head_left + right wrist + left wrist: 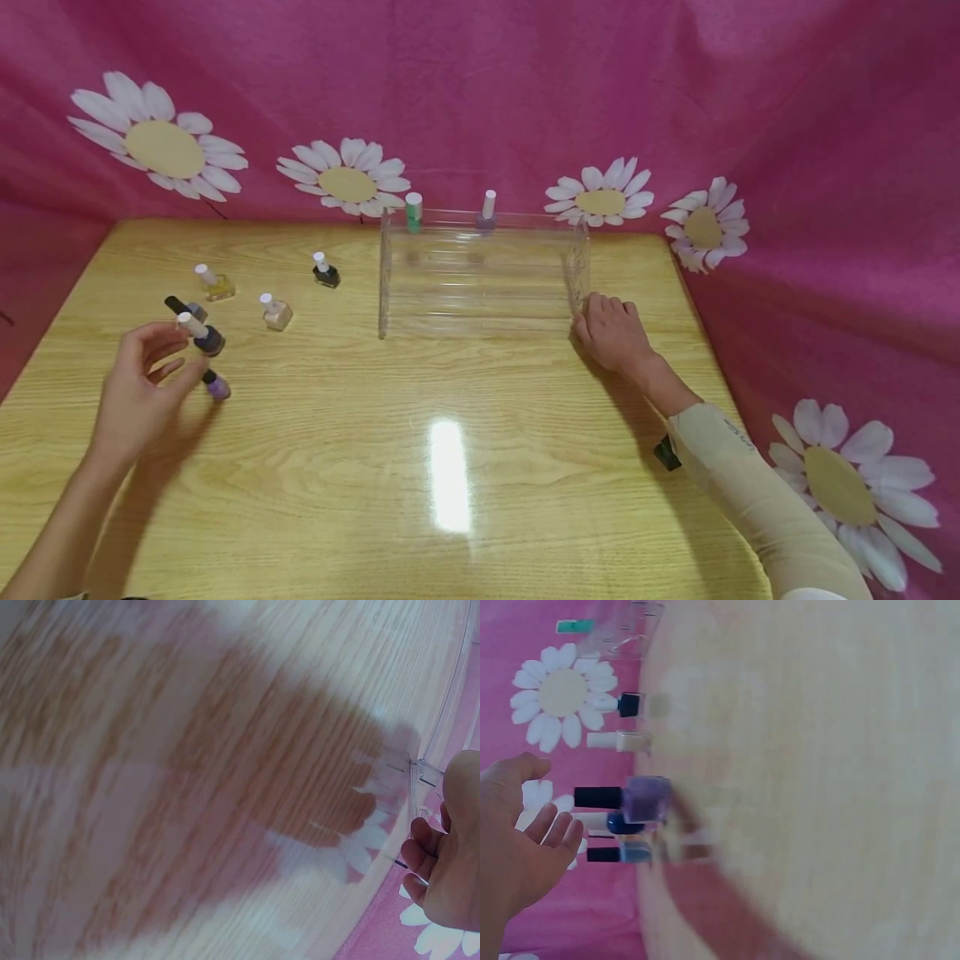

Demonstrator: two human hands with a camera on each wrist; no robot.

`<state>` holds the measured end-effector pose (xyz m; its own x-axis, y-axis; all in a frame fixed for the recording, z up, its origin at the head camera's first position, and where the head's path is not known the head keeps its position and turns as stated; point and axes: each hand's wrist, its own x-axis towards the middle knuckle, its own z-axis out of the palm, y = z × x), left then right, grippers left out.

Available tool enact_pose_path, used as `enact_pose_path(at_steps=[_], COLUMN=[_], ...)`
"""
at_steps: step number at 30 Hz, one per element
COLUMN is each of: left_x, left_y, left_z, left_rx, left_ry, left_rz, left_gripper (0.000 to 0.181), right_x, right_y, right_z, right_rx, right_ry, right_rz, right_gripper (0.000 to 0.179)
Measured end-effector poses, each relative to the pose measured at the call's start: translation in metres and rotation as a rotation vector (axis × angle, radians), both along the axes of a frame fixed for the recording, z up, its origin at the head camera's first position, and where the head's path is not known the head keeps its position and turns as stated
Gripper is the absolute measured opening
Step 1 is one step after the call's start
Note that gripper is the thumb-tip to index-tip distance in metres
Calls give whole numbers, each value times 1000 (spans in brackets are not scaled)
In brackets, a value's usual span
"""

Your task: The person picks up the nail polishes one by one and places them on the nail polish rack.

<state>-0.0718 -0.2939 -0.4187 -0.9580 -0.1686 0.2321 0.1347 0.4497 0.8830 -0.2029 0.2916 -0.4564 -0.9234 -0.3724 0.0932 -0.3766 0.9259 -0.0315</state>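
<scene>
I have the tiered rack [483,287] at the back middle of the table [337,467], the cloth backdrop [480,100] rising behind it. Two nail polish bottles [414,215] stand on its rearmost tier, one at the left end, one near the middle. Six more bottles [277,316] are spread over the table to the rack's left, the left hand [146,379] beside the nearest. The right hand [615,333] is at the rack's right front corner.
</scene>
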Motion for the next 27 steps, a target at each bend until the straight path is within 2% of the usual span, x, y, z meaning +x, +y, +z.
enact_pose_path(at_steps=[8,12,17,27], left_x=[5,8,9,9], left_y=[-3,-6,-7,-3], left_z=[-13,-20,-25,-31], left_rx=[12,2,-17,-70], left_ry=[-42,-108,-177,-181], left_rz=[60,68,63,74], left_gripper=[52,50,61,63], right_x=[-1,-1,-2,-2], right_y=[1,1,1,0], right_z=[-1,-2,-4,-4], right_rx=[-7,-5,-7,-10], right_ry=[1,-10,-13,11], right_rz=[-8,-18,-22,-12], right_gripper=[26,26,26,27])
